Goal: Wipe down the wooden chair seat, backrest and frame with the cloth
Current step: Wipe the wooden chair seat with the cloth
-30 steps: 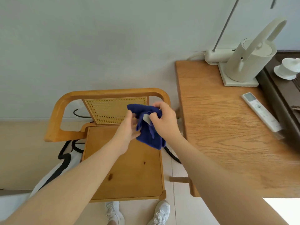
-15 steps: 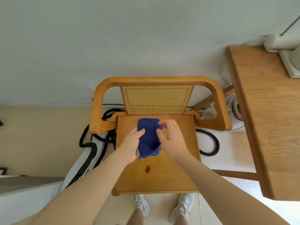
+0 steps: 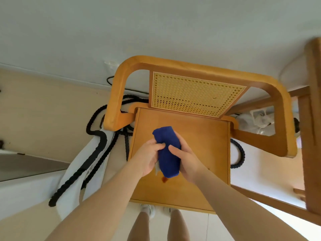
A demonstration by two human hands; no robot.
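**Blue cloth held in both hands over the chair seat**

Left hand [image 3: 147, 156] curled round the left side of the blue cloth [image 3: 167, 150], fingers [image 3: 159, 146] bent and pressed into the fabric. Right hand [image 3: 186, 160] clamped on the right side of the same cloth, thumb across the front, remaining fingers wrapped behind and hidden. Cloth bunched into an upright roll between the two hands, top end poking above the fingers, lower end hanging below the palms. Small pale tag [image 3: 157, 168] peeking out at the cloth's lower left edge; no writing legible on it.

Held above the middle of the wooden seat [image 3: 205, 136]; whether touching the wood, cannot tell. Dark reddish stain [image 3: 164, 179] on the seat just below the cloth's lower end. Cane backrest panel [image 3: 194, 93] beyond the seat, ringed by the curved wooden frame [image 3: 119, 94] that bends forward into armrests on both sides. Black braided rope [image 3: 97, 150] strewn over the floor left of the chair, across a white sheet [image 3: 76, 173]. Edge of a wooden tabletop [image 3: 312, 119] at far right. White shoes [image 3: 147, 210] visible beneath the seat's front edge.
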